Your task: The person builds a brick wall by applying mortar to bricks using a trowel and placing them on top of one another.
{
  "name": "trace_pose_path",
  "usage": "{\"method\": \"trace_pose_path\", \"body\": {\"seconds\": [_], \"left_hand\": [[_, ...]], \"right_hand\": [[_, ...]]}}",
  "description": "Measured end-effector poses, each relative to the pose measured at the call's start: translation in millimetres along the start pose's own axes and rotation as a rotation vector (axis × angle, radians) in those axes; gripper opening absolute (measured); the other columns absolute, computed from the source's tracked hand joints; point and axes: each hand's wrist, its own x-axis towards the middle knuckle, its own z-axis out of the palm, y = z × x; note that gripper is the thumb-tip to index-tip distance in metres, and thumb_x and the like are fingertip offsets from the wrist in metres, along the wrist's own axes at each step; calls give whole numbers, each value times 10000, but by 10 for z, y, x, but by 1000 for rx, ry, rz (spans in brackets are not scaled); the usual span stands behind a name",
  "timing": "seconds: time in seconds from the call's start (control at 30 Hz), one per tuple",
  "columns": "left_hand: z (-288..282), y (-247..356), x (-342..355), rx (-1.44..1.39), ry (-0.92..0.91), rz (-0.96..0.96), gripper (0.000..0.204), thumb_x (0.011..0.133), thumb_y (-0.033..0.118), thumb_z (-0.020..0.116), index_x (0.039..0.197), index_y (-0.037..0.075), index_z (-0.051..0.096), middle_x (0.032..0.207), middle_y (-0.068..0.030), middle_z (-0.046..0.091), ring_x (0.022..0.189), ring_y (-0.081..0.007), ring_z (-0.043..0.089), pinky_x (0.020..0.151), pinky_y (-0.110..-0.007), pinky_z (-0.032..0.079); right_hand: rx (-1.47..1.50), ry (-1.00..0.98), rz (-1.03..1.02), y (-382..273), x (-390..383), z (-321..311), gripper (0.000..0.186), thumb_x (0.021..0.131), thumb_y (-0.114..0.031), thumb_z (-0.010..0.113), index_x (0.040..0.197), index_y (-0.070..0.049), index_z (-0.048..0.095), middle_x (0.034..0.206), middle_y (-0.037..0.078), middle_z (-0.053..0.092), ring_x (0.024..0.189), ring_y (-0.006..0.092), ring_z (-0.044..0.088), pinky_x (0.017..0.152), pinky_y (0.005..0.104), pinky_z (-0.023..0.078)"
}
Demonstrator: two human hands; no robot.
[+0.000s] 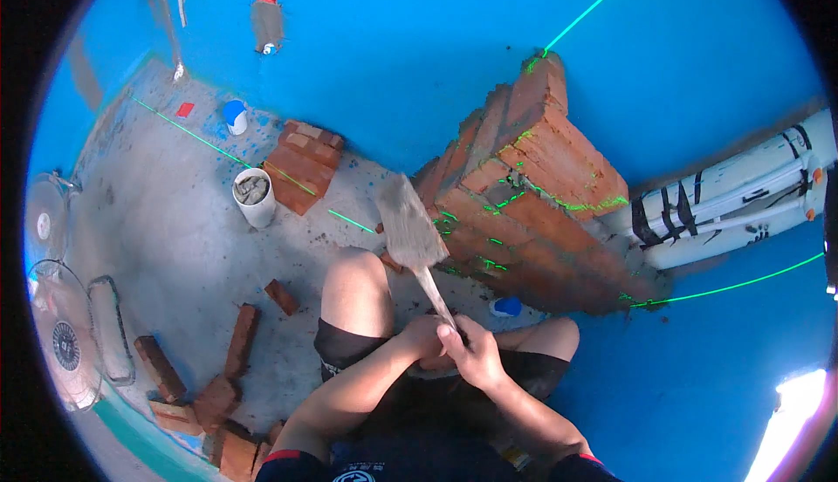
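The trowel (417, 239) handle is gripped tight by the fingers of the right hand (471, 349) and the left hand (421, 335). Its flat blade is held up just beside the brick wall (532, 194), above the knee (353, 286).

Rough brick wall (532, 194), mortar-caked metal trowel (408, 225)

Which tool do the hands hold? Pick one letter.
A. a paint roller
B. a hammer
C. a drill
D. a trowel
D: both hands, left and right, close around the handle of a trowel, whose flat mortar-caked blade points up toward the brick wall.
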Motion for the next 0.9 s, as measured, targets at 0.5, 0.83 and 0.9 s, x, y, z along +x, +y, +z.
{"method": "trace_pose_path", "body": {"seconds": [0.5,0.83,0.9], "left_hand": [[204,-66,82,290,-100,-295,431,833,323,653,1165,50,621,1122,-192,652,1066,-361,616,879,-468,510],[200,-114,153,254,-174,-370,467,859,325,635,1231,53,560,1174,-181,626,1106,-365,591,903,-495,479],[174,-66,149,218,-142,-378,464,866,309,632,1242,54,538,1186,-179,621,1104,-369,591,897,-496,484]], "right_hand": [[-692,173,-197,479,281,-1949,352,873,-354,682,816,-16,607,764,231,594,717,435,583,582,443,470],[-996,-114,-54,-775,805,-2734,453,910,-446,590,830,-3,634,804,240,601,792,430,585,701,470,460],[-1142,-53,-102,-934,830,-2833,467,911,-444,589,787,2,644,762,226,601,752,399,596,669,471,442]]}}
